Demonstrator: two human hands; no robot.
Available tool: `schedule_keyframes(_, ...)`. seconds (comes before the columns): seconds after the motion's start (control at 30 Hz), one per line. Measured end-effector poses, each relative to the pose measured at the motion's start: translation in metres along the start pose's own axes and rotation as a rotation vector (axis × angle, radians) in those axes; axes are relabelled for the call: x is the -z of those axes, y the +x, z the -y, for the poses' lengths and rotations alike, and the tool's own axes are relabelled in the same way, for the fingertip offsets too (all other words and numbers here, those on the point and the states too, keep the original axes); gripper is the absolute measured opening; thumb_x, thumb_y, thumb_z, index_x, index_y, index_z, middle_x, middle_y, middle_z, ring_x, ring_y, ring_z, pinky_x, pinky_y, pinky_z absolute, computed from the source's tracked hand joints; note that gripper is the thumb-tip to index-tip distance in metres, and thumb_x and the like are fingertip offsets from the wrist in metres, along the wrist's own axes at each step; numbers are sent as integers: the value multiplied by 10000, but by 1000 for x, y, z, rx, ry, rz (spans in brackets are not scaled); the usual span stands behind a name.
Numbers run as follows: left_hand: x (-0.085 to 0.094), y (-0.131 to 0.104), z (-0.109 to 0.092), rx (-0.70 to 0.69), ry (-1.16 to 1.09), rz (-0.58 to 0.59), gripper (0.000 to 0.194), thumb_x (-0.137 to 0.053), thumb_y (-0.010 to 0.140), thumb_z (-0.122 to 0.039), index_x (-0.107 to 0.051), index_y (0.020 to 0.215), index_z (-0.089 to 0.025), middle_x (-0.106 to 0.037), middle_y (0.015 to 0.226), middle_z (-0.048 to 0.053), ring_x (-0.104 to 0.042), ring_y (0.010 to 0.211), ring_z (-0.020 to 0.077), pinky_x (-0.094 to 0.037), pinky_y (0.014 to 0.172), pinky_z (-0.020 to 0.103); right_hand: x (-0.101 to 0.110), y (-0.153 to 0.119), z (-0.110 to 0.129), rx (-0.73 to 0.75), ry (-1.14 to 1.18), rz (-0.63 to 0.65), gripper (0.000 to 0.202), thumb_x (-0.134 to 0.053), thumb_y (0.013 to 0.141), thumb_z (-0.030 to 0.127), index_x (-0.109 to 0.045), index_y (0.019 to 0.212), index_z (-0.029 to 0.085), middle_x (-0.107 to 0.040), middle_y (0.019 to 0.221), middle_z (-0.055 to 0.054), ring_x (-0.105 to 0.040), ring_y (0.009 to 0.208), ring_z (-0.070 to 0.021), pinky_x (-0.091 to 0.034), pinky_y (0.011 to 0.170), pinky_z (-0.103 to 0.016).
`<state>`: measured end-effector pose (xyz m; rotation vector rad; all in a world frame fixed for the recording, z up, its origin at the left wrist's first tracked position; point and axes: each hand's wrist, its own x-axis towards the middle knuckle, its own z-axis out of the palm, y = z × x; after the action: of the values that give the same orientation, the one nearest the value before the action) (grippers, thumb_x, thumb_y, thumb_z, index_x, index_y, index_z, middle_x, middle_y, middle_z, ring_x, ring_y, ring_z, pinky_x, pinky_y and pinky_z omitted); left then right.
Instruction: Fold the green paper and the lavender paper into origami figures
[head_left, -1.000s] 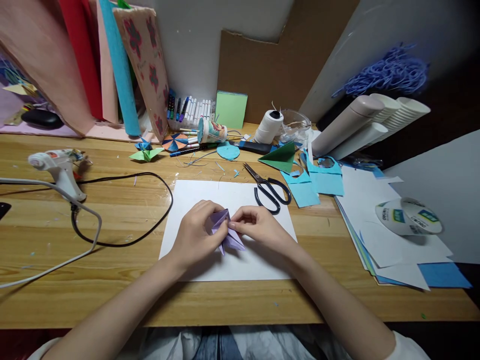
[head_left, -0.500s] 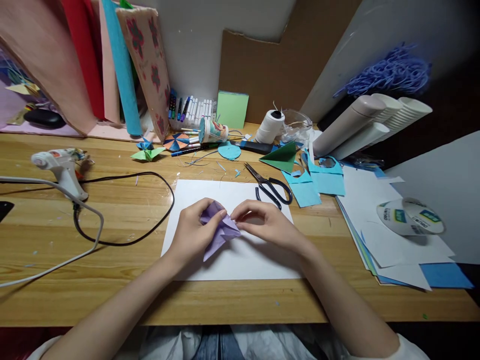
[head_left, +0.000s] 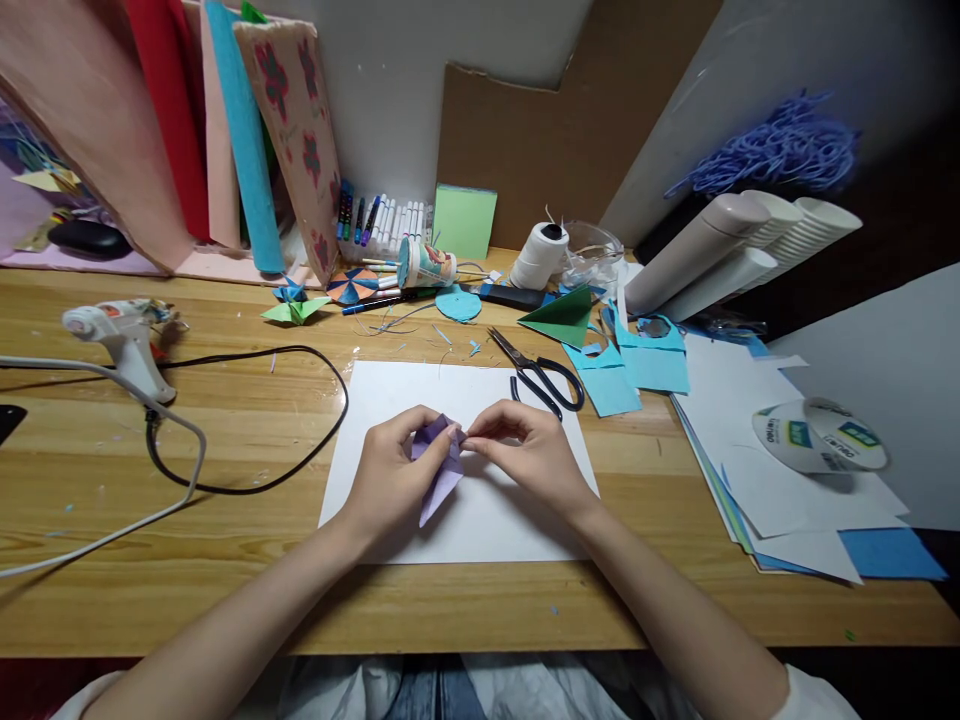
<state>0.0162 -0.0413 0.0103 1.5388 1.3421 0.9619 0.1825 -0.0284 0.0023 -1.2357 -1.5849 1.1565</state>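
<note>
A piece of folded purple paper (head_left: 442, 484) is held above a white sheet (head_left: 487, 535) on the wooden table. My left hand (head_left: 396, 470) grips it from the left, thumb across its front face and fingers behind. My right hand (head_left: 523, 445) pinches the paper's right edge between thumb and fingertips. One pointed end of the paper hangs downward between the hands. Black-handled scissors (head_left: 536, 368) lie open just beyond my right hand, partly over the sheet's upper right corner.
A white glue gun (head_left: 124, 345) with a looping cable sits at left. Behind are a white thread spool (head_left: 538, 255), a dark green folded paper (head_left: 561, 316) and a small decorated cup (head_left: 426, 263). Blue paper offcuts (head_left: 652, 362), stacked sheets (head_left: 795, 500) and a tape roll (head_left: 821, 437) occupy the right.
The purple paper has been turned and squeezed narrower, so less of its right side shows. My right fingertips have closed in on its edge, nearer my left thumb.
</note>
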Motion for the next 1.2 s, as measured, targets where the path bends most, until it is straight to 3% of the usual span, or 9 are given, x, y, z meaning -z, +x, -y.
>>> schedule_keyframes(0.2, 3, 2, 0, -174, 92, 22, 139, -533, 837, -226, -655, 800, -171, -667, 807, 26, -589, 788, 146, -436, 723, 258, -1, -1, 2, -2, 0, -16, 44, -656, 726, 170, -691, 750, 182, -686, 745, -35, -636, 706, -163, -498, 659, -277)
schedule_keyframes(0.33, 8, 4, 0, -265, 105, 38, 179, -493, 864, -236, -657, 818, -180, -664, 827, 40, -579, 849, 162, -439, 768, 293, 1, -1, 4, 76, -59, -25, 78, -638, 740, 130, -684, 703, 181, -669, 713, -32, -619, 696, -161, -479, 655, -285)
schedule_keyframes(0.43, 10, 4, -2, -358, 164, 60, 141, -578, 811, -280, -643, 883, -177, -662, 864, 53, -573, 872, 185, -441, 777, 324, 4, 0, 4, 174, -127, -14, 102, -620, 755, 96, -672, 740, 183, -645, 732, -24, -596, 696, -148, -469, 658, -280)
schedule_keyframes(0.53, 10, 4, -1, -460, 265, -18, 210, -689, 712, -260, -631, 895, -174, -668, 837, 51, -577, 834, 195, -445, 762, 342, 7, 0, 3, 309, -221, -16, 130, -589, 779, 85, -660, 808, 189, -628, 771, -29, -581, 728, -149, -467, 665, -283)
schedule_keyframes(0.73, 9, 2, 5, -628, 355, -121, 197, -592, 771, -115, -643, 929, -220, -701, 923, 33, -605, 919, 180, -432, 868, 362, 9, -3, 4, 616, -445, -119, 187, -569, 789, 85, -644, 907, 209, -622, 797, -53, -559, 751, -175, -470, 662, -312)
schedule_keyframes(0.93, 14, 2, 9, -613, 397, -114, 188, -556, 801, -128, -667, 898, -246, -715, 930, 26, -612, 931, 175, -404, 916, 386, 9, -4, 6, 638, -525, -145, 161, -592, 799, 148, -652, 919, 238, -635, 798, -56, -564, 753, -191, -462, 662, -336)
schedule_keyframes(1.2, 9, 4, 4, -551, 449, -112, 110, -617, 782, -225, -666, 877, -250, -701, 908, 10, -588, 943, 177, -309, 992, 412, 9, -2, 1, 760, -653, -103, 111, -540, 815, 103, -621, 832, 178, -623, 748, -82, -533, 733, -195, -457, 644, -322)
